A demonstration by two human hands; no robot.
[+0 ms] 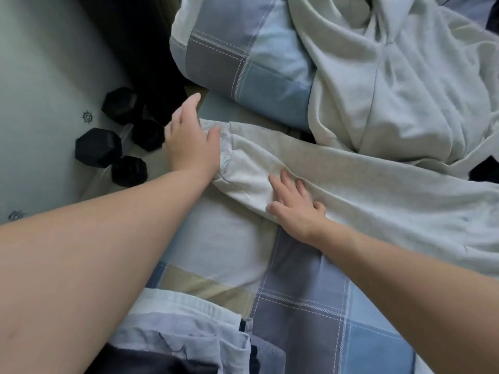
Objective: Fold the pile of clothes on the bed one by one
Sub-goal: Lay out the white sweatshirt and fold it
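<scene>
A light grey sweatshirt [364, 179] lies spread across the checked bedsheet [310, 292], one sleeve stretched toward the bed's left edge. My left hand [189, 141] rests flat at the ribbed cuff [225, 147] of that sleeve, fingers apart, holding nothing. My right hand [294, 206] presses flat on the sleeve a little further in, fingers spread. A pale grey-green garment [391, 76] lies crumpled behind the sweatshirt at the top right. Folded blue and dark clothes [189, 338] sit at the bottom of the view, close to me.
A checked pillow [243, 49] sits at the head of the bed, top centre. Two black hexagonal dumbbells [113, 136] lie on the pale floor [40, 90] left of the bed. Dark fabric [486, 168] shows at the right edge.
</scene>
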